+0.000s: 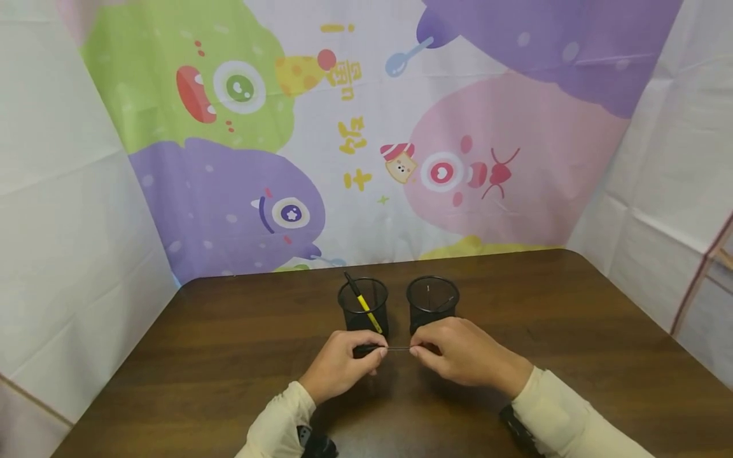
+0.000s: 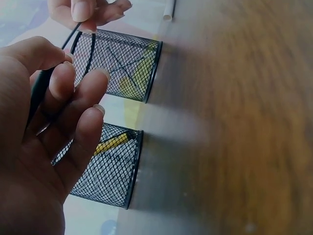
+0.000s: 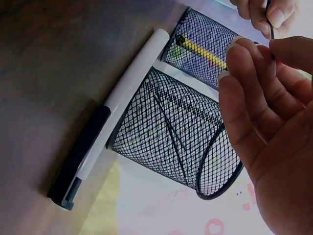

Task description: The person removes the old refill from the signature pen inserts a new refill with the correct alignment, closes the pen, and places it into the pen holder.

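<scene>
My left hand [image 1: 338, 364] grips the dark handle of a slim tool with a thin metal shaft [image 1: 398, 348]. The fingertips of my right hand [image 1: 466, 353] pinch the shaft's far end, so the tool lies level between both hands. Its tip is hidden by the right fingers, and its exact kind cannot be made out. Just beyond the left hand stands a black mesh pen cup [image 1: 350, 318] with a yellow and black pen [image 1: 366, 308] leaning in it. Behind the right hand, a second mesh cup [image 3: 161, 127] contains a couple of thin dark sticks [image 3: 168, 122].
A thick white and black pen-shaped item [image 3: 129, 78] lies on the table beside the right cup, seen from the right wrist. The brown wooden table [image 1: 240, 331] ends at a cartoon-printed cloth [image 1: 366, 222]. White cloth [image 1: 63, 191] hangs on both sides.
</scene>
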The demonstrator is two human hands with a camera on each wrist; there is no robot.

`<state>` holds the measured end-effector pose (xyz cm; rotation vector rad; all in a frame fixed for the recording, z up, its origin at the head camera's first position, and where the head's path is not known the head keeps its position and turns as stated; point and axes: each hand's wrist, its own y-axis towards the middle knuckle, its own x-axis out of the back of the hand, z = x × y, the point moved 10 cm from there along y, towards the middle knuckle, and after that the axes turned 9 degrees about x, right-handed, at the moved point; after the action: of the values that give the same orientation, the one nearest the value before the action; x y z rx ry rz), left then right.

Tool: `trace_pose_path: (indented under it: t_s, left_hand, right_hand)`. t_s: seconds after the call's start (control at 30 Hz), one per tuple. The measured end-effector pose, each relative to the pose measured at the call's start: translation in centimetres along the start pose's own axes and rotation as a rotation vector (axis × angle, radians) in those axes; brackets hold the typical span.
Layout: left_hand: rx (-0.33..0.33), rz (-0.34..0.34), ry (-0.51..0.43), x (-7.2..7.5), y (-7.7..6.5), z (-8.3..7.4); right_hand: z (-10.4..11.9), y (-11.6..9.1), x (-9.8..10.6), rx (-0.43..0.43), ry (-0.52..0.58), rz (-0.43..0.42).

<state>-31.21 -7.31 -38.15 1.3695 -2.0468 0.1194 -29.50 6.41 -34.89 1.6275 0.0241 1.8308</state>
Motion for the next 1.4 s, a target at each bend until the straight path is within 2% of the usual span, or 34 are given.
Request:
trace_pose_path:
  t_s: [0.2, 0.4, 0.77, 1.03, 1.1, 1.3, 1.4]
  left_hand:
    - [0.019, -0.022, 0.005, 0.4, -0.2, -0.7]
    - [0.016, -0.026, 0.005, 0.7, -0.1, 0.4]
    - [0.001, -0.021, 0.0, 0.9, -0.2, 0.2]
    - [0.04, -0.052, 0.003, 1.2, -0.3, 0.5]
    - [0.05, -0.062, 0.009, 1.3, -0.4, 0.3]
    - [0.043, -0.077, -0.003, 1.9, -0.9, -2.0]
    - [0.044, -0.08, -0.008, 2.1, -1.0, -2.4]
  right_hand:
    - [-0.1, 0.0, 0.3, -0.006, -0.009, 0.001]
    - [-0.2, 0.0, 0.3, -0.011, -0.004, 0.004]
    - [-0.3, 0.0, 0.1, -0.024, 0.004, 0.016]
    - [-0.4, 0.0, 0.1, -0.024, -0.015, 0.017]
    - [-0.4, 0.0, 0.1, -0.021, -0.025, 0.013]
    - [-0.4, -0.1, 0.2, -0.015, -0.039, 0.005]
    - [-0.6, -0.2, 0.3, -0.028, -0.033, 0.007]
